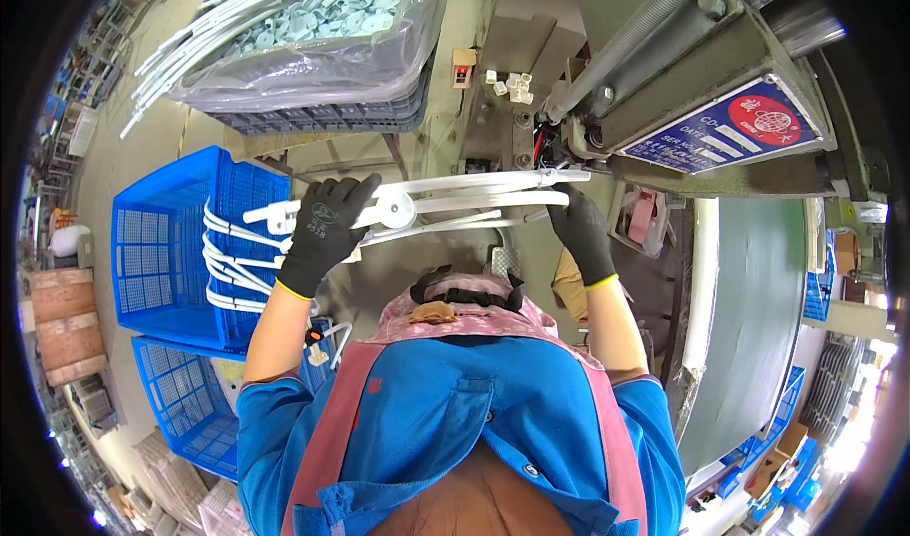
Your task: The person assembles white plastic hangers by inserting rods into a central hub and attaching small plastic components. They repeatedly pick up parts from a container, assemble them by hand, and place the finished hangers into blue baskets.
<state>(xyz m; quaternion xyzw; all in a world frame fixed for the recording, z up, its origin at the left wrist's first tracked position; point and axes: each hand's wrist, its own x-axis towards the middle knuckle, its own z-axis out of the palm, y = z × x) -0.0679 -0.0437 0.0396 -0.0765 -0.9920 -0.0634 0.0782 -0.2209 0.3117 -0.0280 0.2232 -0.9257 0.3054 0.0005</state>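
Note:
My left hand [328,231], in a black glove, closes round a white metal tube [464,200]. A round white disc [394,210] sits on the tube just right of that hand. Gloved the same way, my right hand [579,229] grips near the tube's right end. Above it, another long white tube [474,180] runs nearly level and reaches under the machine; which fingers touch it is hard to tell. Several bent white tubes [232,266] hang beside my left hand at the blue crate's edge.
A plastic-lined bin [313,86] of small pale discs and long white tubes stands at the far left. Blue crates [166,242] are stacked at left. A large machine [654,72] with a spring rises far right, small white blocks [512,86] by it. Right stands a green-topped table [754,318].

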